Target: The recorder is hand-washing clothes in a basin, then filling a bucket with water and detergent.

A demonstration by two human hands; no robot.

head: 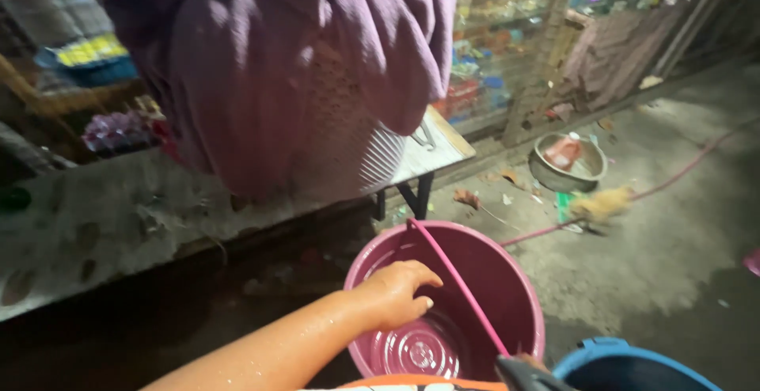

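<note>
My left hand (396, 292) is wet and reaches from the lower left over the near-left rim of a maroon plastic bucket (507, 280). Its fingers are loosely bent and hold nothing. A little water lies in the bucket's bottom. A thin pink hose (459, 280) runs across the bucket's mouth down to a dark fitting (526, 373) at the bottom edge. My right hand is out of view.
A blue bucket's rim (625, 359) shows at the bottom right. A purple cloth (269, 66) hangs over a perforated basket on a low bench (443, 149). On the wet concrete lie a metal basin (568, 165), a scrub brush (602, 205) and scattered litter.
</note>
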